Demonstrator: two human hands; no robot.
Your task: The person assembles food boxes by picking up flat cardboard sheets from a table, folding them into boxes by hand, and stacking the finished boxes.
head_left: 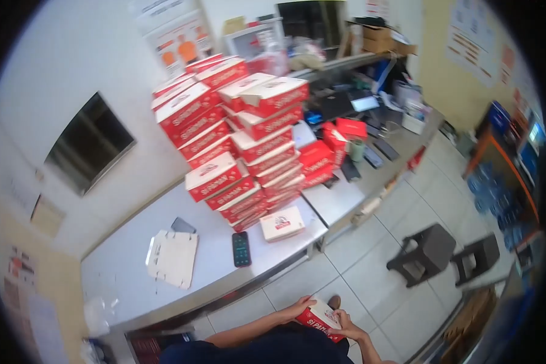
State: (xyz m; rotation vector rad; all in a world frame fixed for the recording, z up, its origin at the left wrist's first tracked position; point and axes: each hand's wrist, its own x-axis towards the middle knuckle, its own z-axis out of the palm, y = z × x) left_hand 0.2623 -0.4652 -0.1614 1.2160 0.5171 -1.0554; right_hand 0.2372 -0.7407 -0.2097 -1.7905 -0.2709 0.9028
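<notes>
Stacks of red-and-white cartons (267,145) rise on the table (118,279), ahead of the left hand (299,307) and right hand (347,327), which clasp one printed box (321,316) between them, apart from the table's near edge; tiled floor (361,242) opens to their right, interrupted by two dark stools (432,244).

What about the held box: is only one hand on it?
No, the left hand and right hand both hold the red-and-white box.

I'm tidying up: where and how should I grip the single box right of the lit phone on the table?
Probably by the left and right sides of the box, from the table's front edge: it lies flat, with stacked boxes close behind.
</notes>
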